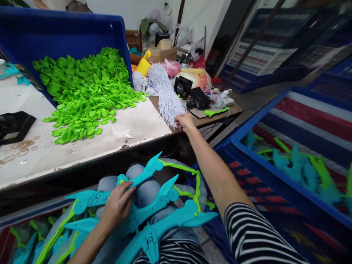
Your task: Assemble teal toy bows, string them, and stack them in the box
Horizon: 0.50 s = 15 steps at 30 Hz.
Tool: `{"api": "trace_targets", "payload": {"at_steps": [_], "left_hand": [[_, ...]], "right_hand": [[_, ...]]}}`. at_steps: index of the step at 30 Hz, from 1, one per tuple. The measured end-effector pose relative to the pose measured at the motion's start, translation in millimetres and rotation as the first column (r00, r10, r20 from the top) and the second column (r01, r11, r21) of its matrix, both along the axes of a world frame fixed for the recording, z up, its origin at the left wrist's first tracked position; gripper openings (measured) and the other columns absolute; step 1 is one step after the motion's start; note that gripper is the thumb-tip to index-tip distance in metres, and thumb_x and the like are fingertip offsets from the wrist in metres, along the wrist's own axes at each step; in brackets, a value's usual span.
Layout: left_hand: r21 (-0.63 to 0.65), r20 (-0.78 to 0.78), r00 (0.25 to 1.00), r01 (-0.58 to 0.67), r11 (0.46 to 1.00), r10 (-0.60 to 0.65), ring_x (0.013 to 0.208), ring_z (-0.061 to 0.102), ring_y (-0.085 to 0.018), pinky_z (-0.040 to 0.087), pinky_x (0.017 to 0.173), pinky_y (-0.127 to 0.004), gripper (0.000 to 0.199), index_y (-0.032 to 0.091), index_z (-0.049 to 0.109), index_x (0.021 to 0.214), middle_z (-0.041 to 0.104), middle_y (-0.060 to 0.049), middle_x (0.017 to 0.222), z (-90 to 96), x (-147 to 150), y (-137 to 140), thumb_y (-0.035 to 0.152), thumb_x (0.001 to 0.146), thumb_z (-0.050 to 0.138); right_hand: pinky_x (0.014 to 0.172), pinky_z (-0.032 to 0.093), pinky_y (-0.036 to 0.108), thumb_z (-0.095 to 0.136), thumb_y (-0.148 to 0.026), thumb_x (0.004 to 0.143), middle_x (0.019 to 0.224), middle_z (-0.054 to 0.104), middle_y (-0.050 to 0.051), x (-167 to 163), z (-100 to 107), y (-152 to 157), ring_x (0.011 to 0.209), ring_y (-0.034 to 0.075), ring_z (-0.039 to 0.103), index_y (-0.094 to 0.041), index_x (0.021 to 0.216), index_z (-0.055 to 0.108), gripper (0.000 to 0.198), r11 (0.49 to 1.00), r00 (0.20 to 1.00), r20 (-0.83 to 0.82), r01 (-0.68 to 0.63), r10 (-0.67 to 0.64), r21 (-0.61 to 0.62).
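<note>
A small toy-assembly workshop: a worn bench [129, 128] heaped with green plastic parts [85, 91], blue crates [286, 183] of turquoise mouldings, white cord bundles [166, 93].

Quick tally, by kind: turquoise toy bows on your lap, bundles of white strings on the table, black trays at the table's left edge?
Turquoise toy bows: 3
White string bundle: 1
Black tray: 1
Total: 5
</note>
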<state>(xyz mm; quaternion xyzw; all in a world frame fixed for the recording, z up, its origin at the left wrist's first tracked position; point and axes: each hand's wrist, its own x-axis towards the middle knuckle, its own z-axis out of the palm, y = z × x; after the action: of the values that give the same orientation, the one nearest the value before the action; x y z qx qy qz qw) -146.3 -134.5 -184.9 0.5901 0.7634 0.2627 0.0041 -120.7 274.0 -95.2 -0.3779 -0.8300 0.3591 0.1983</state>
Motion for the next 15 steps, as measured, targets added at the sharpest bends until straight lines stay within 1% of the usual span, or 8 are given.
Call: {"api": "trace_targets", "payload": {"at_steps": [2,4,6,8,11,13,14,15], "left_hand": [[-0.090,0.167,0.984,0.084,0.992,-0.068,0.116,0.056,-0.024,0.048,0.098,-0.041,0.040,0.023,0.055,0.127,0.060,-0.012,0.124,11.4,10,16,0.024,0.089,0.043],[-0.203,0.321,0.939,0.198,0.959,-0.125,0.115,0.055,-0.025,0.048,0.097,-0.040,0.044,0.020,0.053,0.128,0.060,-0.013,0.124,18.1,24,32,0.033,0.086,0.050],[-0.269,0.450,0.879,0.304,0.914,-0.160,0.113,0.056,-0.025,0.047,0.098,-0.039,0.047,0.018,0.053,0.127,0.060,-0.012,0.122,19.9,37,42,0.036,0.083,0.054],[-0.291,0.548,0.822,0.362,0.886,-0.156,0.112,0.056,-0.024,0.046,0.098,-0.037,0.044,0.020,0.054,0.126,0.060,-0.011,0.121,18.9,45,44,0.035,0.084,0.052],[-0.304,0.619,0.774,0.391,0.868,-0.132,0.112,0.056,-0.023,0.044,0.098,-0.035,0.041,0.022,0.055,0.124,0.060,-0.009,0.122,18.5,47,40,0.034,0.086,0.049],[-0.314,0.631,0.764,0.411,0.856,-0.135,0.112,0.056,-0.023,0.043,0.099,-0.036,0.040,0.022,0.056,0.123,0.061,-0.009,0.122,20.6,43,40,0.033,0.085,0.049],[-0.316,0.638,0.757,0.425,0.848,-0.141,0.112,0.056,-0.023,0.043,0.098,-0.036,0.039,0.022,0.057,0.122,0.061,-0.009,0.121,22.1,40,42,0.033,0.085,0.049],[-0.317,0.647,0.749,0.437,0.842,-0.145,0.110,0.057,-0.023,0.044,0.097,-0.036,0.038,0.021,0.059,0.119,0.062,-0.009,0.119,23.7,37,45,0.034,0.085,0.050]], "right_hand": [[0.049,0.046,0.018,0.056,-0.024,0.089,0.074,0.064,0.004,31,-10,-23,0.057,0.007,0.056,-0.009,0.088,0.061,0.016,0.985,1.000,0.001,-0.009,0.009,-0.174],[0.038,0.036,0.015,0.059,-0.016,0.082,0.058,0.061,0.002,63,-20,-47,0.045,0.005,0.050,-0.010,0.071,0.061,0.012,0.942,1.000,0.010,-0.017,0.021,-0.335],[0.035,0.032,0.014,0.064,-0.012,0.074,0.051,0.059,0.000,92,-30,-67,0.041,0.005,0.047,-0.012,0.061,0.060,0.014,0.890,0.999,0.008,-0.040,0.049,-0.453],[0.034,0.032,0.015,0.067,-0.011,0.067,0.050,0.059,0.000,110,-36,-78,0.040,0.006,0.047,-0.013,0.056,0.060,0.013,0.846,0.998,0.007,-0.050,0.063,-0.530],[0.037,0.036,0.014,0.071,-0.011,0.064,0.057,0.064,0.002,115,-43,-77,0.045,0.006,0.052,-0.013,0.064,0.066,0.006,0.764,0.999,-0.042,-0.048,0.027,-0.643],[0.038,0.036,0.014,0.071,-0.013,0.067,0.063,0.065,0.003,109,-47,-71,0.047,0.006,0.052,-0.012,0.072,0.067,0.006,0.689,0.996,-0.086,-0.036,-0.038,-0.724],[0.038,0.036,0.014,0.071,-0.014,0.069,0.063,0.064,0.003,104,-50,-68,0.047,0.005,0.051,-0.012,0.074,0.067,0.007,0.659,0.993,-0.098,-0.029,-0.069,-0.752],[0.037,0.034,0.014,0.070,-0.015,0.072,0.061,0.063,0.002,100,-53,-66,0.045,0.005,0.050,-0.011,0.075,0.065,0.007,0.644,0.990,-0.102,-0.018,-0.093,-0.765]]}}
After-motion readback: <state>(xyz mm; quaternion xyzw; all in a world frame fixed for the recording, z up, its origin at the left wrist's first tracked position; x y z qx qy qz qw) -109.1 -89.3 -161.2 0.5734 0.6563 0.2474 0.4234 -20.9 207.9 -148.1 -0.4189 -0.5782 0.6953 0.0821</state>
